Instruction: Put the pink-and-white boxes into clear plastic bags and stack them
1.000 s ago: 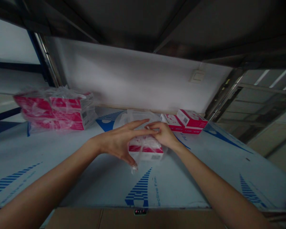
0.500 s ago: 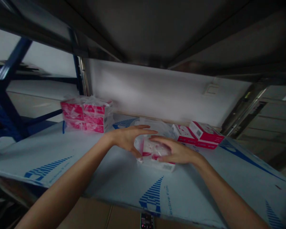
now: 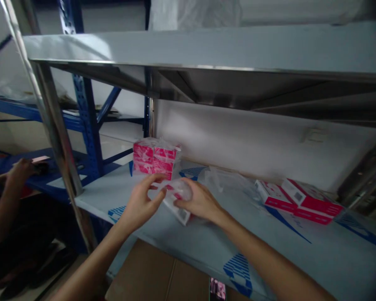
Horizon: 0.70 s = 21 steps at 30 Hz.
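A white and pink carton (image 3: 178,210) in a clear plastic bag (image 3: 185,190) lies tilted between my hands, low over the shelf; whether it touches the shelf I cannot tell. My right hand (image 3: 199,198) wraps over its right side, with the thumb in front and the fingers behind. On the left, my left hand (image 3: 146,202) has its thumb and curved fingers at the bag's edge, gripping the film. A wrapped stack of pink cartons (image 3: 153,159) stands just behind my left hand.
Several pink and white cartons (image 3: 307,200) sit at the right of the film-covered shelf (image 3: 269,246). Loose clear plastic (image 3: 228,182) lies at the back. An upper shelf (image 3: 207,50) hangs overhead. Below are a cardboard box (image 3: 147,267) and a phone (image 3: 217,288). Another person's hand (image 3: 21,171) is at left.
My view has swung left and drawn back. Both hands have moved left along the shelf with the bagged carton, which is now turned at an angle, closer to the wrapped stack.
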Available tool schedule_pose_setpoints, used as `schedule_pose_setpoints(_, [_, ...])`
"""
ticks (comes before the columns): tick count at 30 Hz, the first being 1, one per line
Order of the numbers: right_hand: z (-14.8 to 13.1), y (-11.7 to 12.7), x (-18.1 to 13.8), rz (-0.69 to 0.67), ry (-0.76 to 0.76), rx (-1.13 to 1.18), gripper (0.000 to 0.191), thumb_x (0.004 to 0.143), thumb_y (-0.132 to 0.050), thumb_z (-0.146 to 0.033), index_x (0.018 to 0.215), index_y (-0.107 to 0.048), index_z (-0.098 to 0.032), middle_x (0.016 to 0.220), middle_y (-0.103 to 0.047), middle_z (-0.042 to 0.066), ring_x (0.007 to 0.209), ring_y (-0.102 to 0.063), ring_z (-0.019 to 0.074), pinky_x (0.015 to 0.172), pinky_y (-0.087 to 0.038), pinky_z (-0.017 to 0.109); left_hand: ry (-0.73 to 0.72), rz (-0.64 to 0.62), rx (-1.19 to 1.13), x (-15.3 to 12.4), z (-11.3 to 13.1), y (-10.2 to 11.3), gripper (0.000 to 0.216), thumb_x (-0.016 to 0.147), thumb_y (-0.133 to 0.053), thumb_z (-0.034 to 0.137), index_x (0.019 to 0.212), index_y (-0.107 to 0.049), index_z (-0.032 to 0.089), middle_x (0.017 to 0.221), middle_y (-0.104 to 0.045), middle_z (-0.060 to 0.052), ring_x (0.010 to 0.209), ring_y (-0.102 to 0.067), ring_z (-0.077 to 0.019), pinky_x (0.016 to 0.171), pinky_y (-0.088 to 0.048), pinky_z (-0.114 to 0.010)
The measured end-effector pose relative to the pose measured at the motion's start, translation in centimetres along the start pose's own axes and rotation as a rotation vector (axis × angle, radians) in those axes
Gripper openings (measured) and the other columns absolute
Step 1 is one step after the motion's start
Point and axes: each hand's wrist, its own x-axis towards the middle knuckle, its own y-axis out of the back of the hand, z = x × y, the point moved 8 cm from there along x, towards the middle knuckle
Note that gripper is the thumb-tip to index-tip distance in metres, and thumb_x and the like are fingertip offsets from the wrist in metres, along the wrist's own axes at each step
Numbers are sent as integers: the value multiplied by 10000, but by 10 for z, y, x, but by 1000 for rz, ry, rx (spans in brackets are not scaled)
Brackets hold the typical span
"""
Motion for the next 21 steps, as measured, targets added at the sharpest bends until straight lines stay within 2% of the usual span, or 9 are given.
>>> schedule_pose_setpoints(2, [-17,-33,25,11,-36,-88,741,650,-795,-626,1279,-631,-271,1299,-678,139,1213,-616,387,1002,-504,574,3,-112,112,-20,-11,8,462,888,-667,341,1334,-577,265,1330,-635,-101,1190,-626,-291,1021,-516,-465])
schedule_pose_setpoints(4, [-34,-57,50,-20,-50,-149,658,710,-711,-681,1181,-689,-222,1258,-697,163,1222,-605,409,1003,-494,561,19,-205,222,-33,-28,14,724,825,-744,401,1473,-445,280,1482,-515,-138,1333,-533,-337,1113,-442,-520])
schedule_pose_setpoints(6, [-49,-75,71,-95,-48,-107,540,801,-627,-658,1084,-730,-211,1175,-739,148,1180,-639,386,995,-499,517,55,-236,306,-36,-52,24,924,752,-808,446,1538,-353,273,1582,-375,-181,1415,-445,-375,1146,-404,-534])
schedule_pose_setpoints(7, [-55,-82,80,-136,-45,-58,492,837,-596,-637,1053,-742,-220,1133,-757,128,1144,-664,362,984,-506,490,73,-232,332,-34,-64,31,956,743,-815,452,1549,-336,263,1601,-336,-195,1429,-428,-380,1151,-399,-525])
schedule_pose_setpoints(10, [-61,-96,95,-206,-60,63,472,850,-615,-595,1129,-735,-233,1124,-770,90,1069,-704,301,949,-533,422,62,-195,366,-18,-91,60,918,756,-804,498,1526,-385,226,1551,-421,-194,1408,-463,-365,1161,-391,-481])
schedule_pose_setpoints(12, [-60,-105,96,-217,-58,127,606,801,-686,-597,1274,-670,-218,1212,-744,88,1080,-701,271,965,-538,395,52,-199,391,-7,-106,80,854,731,-816,522,1460,-482,229,1503,-496,-169,1378,-497,-364,1158,-393,-470])
schedule_pose_setpoints(15, [-60,-121,95,-213,2,302,806,706,-785,-605,1392,-579,-236,1311,-696,82,1134,-669,252,1008,-526,404,37,-236,406,3,-124,102,804,722,-820,533,1413,-541,232,1513,-497,-155,1373,-499,-355,1161,-384,-460])
schedule_pose_setpoints(17, [-63,-130,96,-202,60,369,867,631,-852,-567,1393,-578,-258,1311,-686,84,1141,-650,261,997,-529,430,19,-266,403,8,-135,111,793,736,-807,549,1416,-538,244,1528,-484,-145,1384,-488,-338,1171,-371,-456])
schedule_pose_setpoints(21, [-66,-139,105,-118,112,322,898,550,-902,-534,1356,-613,-264,1340,-631,104,1162,-616,275,1003,-515,473,-16,-327,403,20,-154,117,853,708,-818,588,1425,-526,231,1521,-495,-140,1406,-462,-330,1181,-354,-471])
